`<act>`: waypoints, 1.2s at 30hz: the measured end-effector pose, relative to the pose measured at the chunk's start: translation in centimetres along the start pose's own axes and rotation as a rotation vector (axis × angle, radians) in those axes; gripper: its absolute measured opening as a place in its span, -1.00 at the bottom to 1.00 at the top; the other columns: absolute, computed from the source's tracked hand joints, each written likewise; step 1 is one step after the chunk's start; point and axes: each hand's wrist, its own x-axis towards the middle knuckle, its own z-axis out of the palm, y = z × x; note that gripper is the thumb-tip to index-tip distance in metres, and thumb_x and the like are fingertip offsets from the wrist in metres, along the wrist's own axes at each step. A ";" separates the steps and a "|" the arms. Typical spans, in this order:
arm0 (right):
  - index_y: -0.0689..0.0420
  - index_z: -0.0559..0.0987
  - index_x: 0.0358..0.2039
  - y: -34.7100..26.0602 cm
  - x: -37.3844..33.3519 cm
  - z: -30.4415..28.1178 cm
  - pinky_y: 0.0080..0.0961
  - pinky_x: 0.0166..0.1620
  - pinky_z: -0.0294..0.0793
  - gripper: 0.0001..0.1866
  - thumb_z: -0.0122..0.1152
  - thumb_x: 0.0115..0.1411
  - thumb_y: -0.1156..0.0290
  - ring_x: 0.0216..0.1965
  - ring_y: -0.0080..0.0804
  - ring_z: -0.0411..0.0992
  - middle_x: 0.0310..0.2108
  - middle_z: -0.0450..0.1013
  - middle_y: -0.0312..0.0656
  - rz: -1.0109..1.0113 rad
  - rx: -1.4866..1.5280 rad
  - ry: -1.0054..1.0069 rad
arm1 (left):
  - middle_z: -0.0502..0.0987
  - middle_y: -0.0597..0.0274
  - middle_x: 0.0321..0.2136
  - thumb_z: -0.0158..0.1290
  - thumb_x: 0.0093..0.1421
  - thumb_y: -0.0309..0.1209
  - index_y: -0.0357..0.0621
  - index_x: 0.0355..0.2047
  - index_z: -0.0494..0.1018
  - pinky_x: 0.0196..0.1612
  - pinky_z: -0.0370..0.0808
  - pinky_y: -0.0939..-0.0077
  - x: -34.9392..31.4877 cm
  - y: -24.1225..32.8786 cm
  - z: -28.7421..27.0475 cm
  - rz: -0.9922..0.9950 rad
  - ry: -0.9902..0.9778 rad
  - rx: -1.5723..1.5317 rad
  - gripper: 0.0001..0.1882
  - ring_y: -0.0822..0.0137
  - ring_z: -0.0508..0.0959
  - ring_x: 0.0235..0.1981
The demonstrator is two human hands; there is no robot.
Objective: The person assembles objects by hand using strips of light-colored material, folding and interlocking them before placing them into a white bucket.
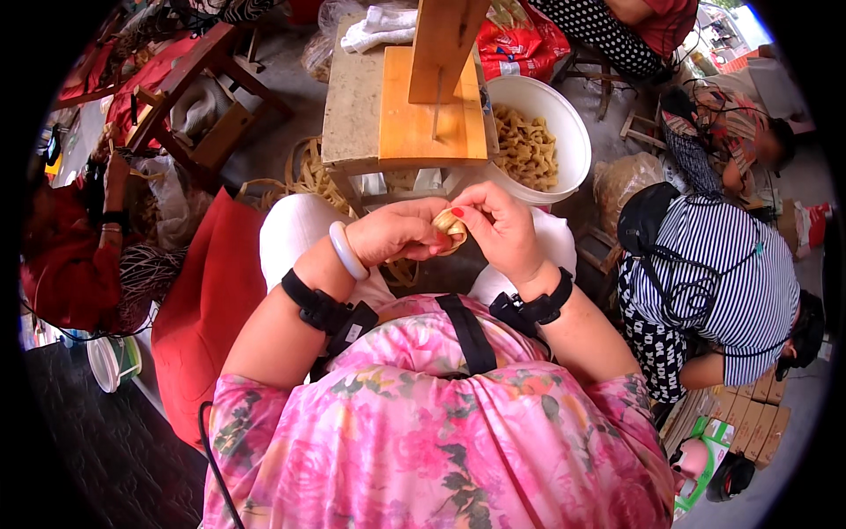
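Note:
Above my lap, both hands meet on a small pale-yellow strip (451, 227), folded or knotted into a compact bundle. My left hand (401, 231), with a pale bangle at the wrist, pinches it from the left. The fingers of my right hand (504, 231) close on its right side, the thumb with a red nail pressing at the top. What the strip is made of I cannot tell. Just beyond stands a low bench (357, 132) with a wooden board and upright post (438, 53). A white bucket (577, 145) holds many similar yellowish knotted pieces (526, 150).
Long yellowish strips (313, 181) lie left of the bench. White cloth gloves (381, 28) rest on its far end. A red cloth (207, 309) is at my left. Other people sit close by, one in a striped top (718, 264) to the right. Cardboard boxes (749, 423) stand lower right.

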 end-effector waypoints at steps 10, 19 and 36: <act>0.11 0.45 -0.26 2.4 0.0 -0.6 -0.74 -0.42 0.32 -0.89 0.14 0.27 0.37 -0.48 -0.69 0.38 -0.44 0.46 -0.36 0.494 0.672 -0.001 | 0.51 0.19 -0.29 0.06 0.15 -0.61 -0.18 -0.06 0.29 -0.19 0.48 0.51 -0.2 -0.4 1.0 0.465 0.280 0.880 -0.65 0.33 0.55 -0.24; 0.20 0.40 -0.20 0.4 0.1 1.4 -0.54 -0.28 0.43 -0.71 0.18 0.04 0.62 -0.36 -0.41 0.45 -0.35 0.44 -0.18 0.156 -0.148 -0.079 | 0.52 0.19 -0.43 0.20 -0.01 -0.53 -0.15 -0.24 0.48 -0.37 0.48 0.42 0.0 -0.4 0.3 0.652 0.525 1.464 -0.73 0.19 0.55 -0.45; 0.25 0.44 -0.36 -0.2 0.9 -0.1 -0.41 -0.35 0.41 -0.91 0.10 0.21 0.49 -0.44 -0.22 0.44 -0.48 0.42 -0.10 -0.145 -0.636 -0.108 | 0.50 0.39 -0.18 0.02 0.30 -0.41 -0.19 -0.15 0.51 -0.06 0.40 0.63 -0.1 -3.1 -1.4 0.297 0.395 0.132 -0.82 0.53 0.47 -0.18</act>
